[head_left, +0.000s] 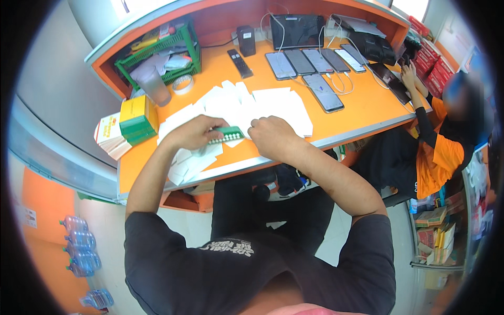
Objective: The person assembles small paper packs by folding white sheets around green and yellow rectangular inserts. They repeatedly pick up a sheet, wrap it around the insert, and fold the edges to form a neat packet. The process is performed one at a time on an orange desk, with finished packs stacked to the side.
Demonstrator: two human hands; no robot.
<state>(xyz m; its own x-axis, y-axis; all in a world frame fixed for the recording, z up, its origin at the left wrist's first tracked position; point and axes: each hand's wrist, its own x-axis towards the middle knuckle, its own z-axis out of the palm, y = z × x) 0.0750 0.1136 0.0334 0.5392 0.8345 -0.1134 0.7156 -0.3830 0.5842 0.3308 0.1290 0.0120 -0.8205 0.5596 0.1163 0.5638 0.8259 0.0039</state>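
Observation:
My left hand [195, 132] is closed on a small green piece with a row of white marks [230, 133], thumb and fingers at its left end. It lies low over a spread of white paper slips [226, 107] on the orange desk [220, 63]. My right hand [274, 137] is curled shut just right of the green piece, over the papers near the desk's front edge. What its fingers hold, if anything, is hidden. More slips [191, 165] lie beneath my left wrist.
At left stand yellow-and-green booklets [138, 116], a frosted tumbler [155, 89], a tape roll [183, 84] and a green tray rack [184, 52]. Several phones [323, 93] with white cables lie at right. A co-worker in an orange-and-black top [438, 142] sits at the desk's right end.

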